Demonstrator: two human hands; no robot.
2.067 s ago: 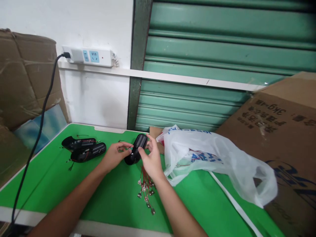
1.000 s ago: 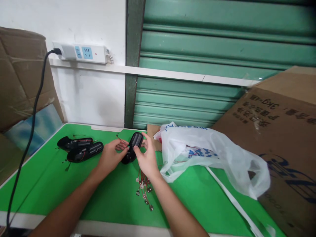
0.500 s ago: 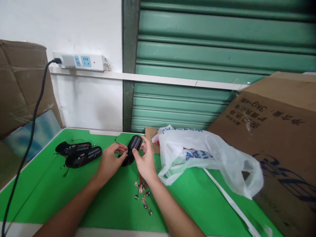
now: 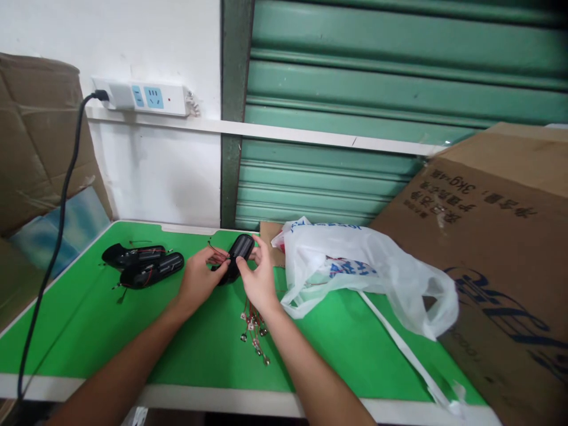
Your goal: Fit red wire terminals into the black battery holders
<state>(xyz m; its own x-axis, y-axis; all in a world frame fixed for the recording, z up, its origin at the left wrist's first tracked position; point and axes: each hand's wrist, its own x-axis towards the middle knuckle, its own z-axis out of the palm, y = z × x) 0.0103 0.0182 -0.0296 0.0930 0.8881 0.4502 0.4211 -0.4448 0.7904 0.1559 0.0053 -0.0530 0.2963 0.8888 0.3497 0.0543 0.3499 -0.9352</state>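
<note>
A black plastic casing, rounded and hollow-looking, is held tilted over the green tabletop. My right hand grips its right side, thumb on the near face and fingers behind. At its left side my left hand is pinched closed on a thin reddish wire, fingertips against the casing; the exact contact is partly hidden. Two similar black casings with thin wires lie to the left. Beside my right wrist lies a bundle of red wires with small round metal-looking ends.
A white plastic bag lies right of my hands, with a white strip running toward the front edge. A large cardboard box stands at the right. On the left, a black cable hangs from the wall power strip.
The view has tipped down slightly, so the table's front edge shows more. Both hands stay at the same casing, with only slight finger movement.
</note>
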